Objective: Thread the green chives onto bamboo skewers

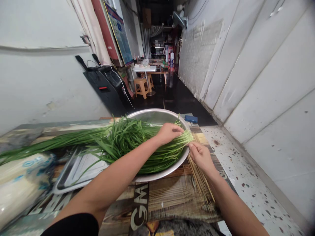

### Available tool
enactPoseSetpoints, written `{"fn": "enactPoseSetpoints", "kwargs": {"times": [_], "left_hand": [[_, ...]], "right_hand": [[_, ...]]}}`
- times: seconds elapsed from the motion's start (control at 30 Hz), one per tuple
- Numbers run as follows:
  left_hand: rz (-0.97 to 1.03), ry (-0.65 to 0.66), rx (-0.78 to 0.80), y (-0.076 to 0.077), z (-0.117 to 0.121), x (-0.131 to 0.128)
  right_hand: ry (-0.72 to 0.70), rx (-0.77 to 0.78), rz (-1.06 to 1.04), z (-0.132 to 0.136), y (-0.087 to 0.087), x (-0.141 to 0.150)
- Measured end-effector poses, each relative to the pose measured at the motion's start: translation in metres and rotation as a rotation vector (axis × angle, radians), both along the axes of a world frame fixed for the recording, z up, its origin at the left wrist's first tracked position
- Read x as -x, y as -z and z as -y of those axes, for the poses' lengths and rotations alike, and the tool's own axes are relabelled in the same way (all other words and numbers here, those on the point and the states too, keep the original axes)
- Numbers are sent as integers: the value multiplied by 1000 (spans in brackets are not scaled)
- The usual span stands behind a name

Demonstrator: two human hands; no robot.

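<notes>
A heap of garlic chives [137, 134] fills a wide metal basin [157, 112], with the pale stem ends lying over its right rim. My left hand [169, 133] is on top of the stems near those ends, its fingers curled around some of them. At the right rim, my right hand [201, 159] has thumb and forefinger pinched together beside the pale ends. Whatever is in that pinch is too small to make out. Thin bamboo skewers [200, 183] lie in a loose bundle on the table under my right hand.
More long chives [66, 139] stretch left across the table [169, 196]. A metal tray [65, 175] and a plastic-wrapped white package [22, 186] are at the left. Behind the basin's right side lies a blue box [191, 119]. Stools [141, 87] and a small table [145, 68] stand farther back.
</notes>
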State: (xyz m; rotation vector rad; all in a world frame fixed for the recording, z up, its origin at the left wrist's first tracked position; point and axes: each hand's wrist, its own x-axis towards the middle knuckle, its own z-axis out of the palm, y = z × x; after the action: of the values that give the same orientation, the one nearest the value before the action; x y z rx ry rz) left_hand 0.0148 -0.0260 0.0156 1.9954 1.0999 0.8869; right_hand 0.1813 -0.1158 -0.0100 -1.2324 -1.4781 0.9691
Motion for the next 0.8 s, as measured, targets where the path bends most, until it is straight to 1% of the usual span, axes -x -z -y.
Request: {"fn": "enactPoseSetpoints", "kwargs": {"times": [0.03,0.07,0.1,0.17,0.2,0.23,0.33,0.43,0.53,0.6,0.67,0.8], "left_hand": [[-32,41,3,-3,-2,5],[-70,47,-11,-5,-6,9],[-112,-3,-52,-7,-9,14],[-235,-145,-158,-6,-17,20],[-318,-194,-202,-3,-21,21],[-410,-212,-229,1,-24,22],[-662,-175,-250,13,-27,18],[-786,-153,-273,19,-25,11],[-780,-118,-288,19,-22,8],[-737,-117,-253,19,-22,8],[-693,-135,-212,19,-23,9],[-559,-196,-214,16,-25,13]], "right_hand": [[2,7,-10,0,0,0],[2,19,-24,-1,1,0],[0,30,-34,-1,1,0],[1,31,-26,-1,1,1],[2,28,-15,-1,1,1],[5,23,-2,-1,1,1],[18,-2,41,-1,0,0],[28,-8,73,-2,1,-2],[32,0,74,-2,2,-2],[30,-8,68,-2,2,-2],[25,-15,59,-2,2,-1],[3,5,33,-2,2,-1]]}}
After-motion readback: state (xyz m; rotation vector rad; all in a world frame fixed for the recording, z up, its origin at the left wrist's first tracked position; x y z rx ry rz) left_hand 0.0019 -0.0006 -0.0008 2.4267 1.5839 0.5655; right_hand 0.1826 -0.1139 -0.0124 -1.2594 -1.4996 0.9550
